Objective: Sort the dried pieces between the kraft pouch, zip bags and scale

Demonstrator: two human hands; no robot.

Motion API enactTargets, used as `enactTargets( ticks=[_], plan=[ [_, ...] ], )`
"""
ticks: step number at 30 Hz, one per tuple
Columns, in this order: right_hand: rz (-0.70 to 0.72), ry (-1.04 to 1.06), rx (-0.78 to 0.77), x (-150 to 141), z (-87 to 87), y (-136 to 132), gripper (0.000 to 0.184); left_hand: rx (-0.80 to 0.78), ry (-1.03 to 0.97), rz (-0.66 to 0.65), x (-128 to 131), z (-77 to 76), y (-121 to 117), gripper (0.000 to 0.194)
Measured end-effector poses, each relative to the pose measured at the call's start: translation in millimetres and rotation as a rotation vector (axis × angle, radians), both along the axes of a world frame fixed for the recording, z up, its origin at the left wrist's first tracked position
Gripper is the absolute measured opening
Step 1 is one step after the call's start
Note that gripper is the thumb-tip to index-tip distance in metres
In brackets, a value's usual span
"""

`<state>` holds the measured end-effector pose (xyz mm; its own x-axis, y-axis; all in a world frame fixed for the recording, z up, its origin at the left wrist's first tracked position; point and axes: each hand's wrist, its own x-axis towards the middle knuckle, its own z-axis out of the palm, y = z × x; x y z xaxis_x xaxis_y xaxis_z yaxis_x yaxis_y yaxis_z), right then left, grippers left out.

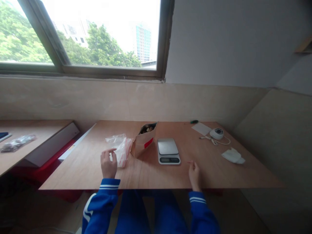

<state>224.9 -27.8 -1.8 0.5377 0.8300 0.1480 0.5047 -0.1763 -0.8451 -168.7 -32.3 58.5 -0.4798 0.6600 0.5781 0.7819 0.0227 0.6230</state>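
Note:
My left hand (108,164) rests on the wooden table (209,175) with its fingers curled beside a stack of clear zip bags with red seals (119,148); the fingertips touch the bags' near edge. My right hand (194,174) lies near the table's front edge, fingers pinched on a small thin reddish thing I cannot make out. A brown paper bag (143,141) with a red label stands open between the zip bags and a small digital scale (168,150). Dark pieces show inside the paper bag.
At the back right lie a white sheet (201,128), a green pen (194,122), a round white device with a cord (216,133) and a crumpled white cloth (233,156). A second table (36,133) to the left holds a filled plastic bag (16,143).

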Motion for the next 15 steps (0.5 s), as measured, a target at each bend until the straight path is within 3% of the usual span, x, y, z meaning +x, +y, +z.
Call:
enactTargets(
  ticks=[3, 6, 10, 15],
  plan=[
    [-0.099, -0.166, -0.142, -5, 2.3, 7, 0.049, -0.206, -0.090, -0.402, 27, -24.6, -7, 0.022],
    [-0.121, -0.300, -0.311, -10, 5.3, 12, 0.042, -0.311, -0.161, -0.558, 42, -47.6, -1, 0.024],
    [-0.099, -0.354, -0.393, -10, 6.7, 14, 0.042, -0.412, -0.154, -0.611, 47, -64.8, 9, 0.025],
    [-0.069, -0.423, -0.450, -11, 6.4, 14, 0.042, -0.387, -0.146, -0.614, 44, -70.3, 10, 0.026]
  ],
)
